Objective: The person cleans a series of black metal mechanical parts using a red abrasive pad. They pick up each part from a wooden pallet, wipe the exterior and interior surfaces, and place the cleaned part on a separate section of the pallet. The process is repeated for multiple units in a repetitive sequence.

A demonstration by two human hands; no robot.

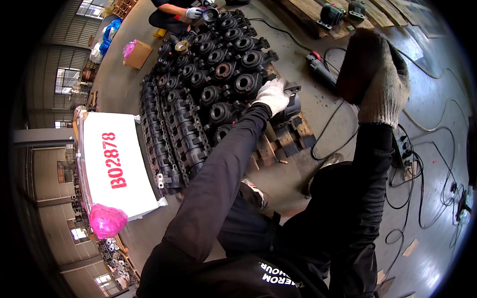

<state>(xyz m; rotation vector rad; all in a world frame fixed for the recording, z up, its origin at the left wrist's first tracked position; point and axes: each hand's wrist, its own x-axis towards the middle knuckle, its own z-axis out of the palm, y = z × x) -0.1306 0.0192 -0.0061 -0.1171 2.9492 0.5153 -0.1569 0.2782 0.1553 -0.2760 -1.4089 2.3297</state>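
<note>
My left hand [273, 97], in a pale knit glove, reaches to the near right edge of the stacked parts. Its fingers are bent around the top of a black metal casting [294, 105]. My right hand [390, 92], gloved alike, is raised at the right and grips a dark brown oblong block [361, 64] with a rounded top; its exact kind I cannot make out. Left of my left hand stand rows of black castings with round bores [244, 83], some with reddish-brown rust inside.
An angle grinder [320, 69] lies on the floor among cables. Another person's gloved hand [194, 13] is by a round-headed tool [210, 15] at the far end. A white lettered sheet [117, 164], pink bundle [108, 221] and cardboard box [137, 54] are left; motors [331, 16] stand on planks.
</note>
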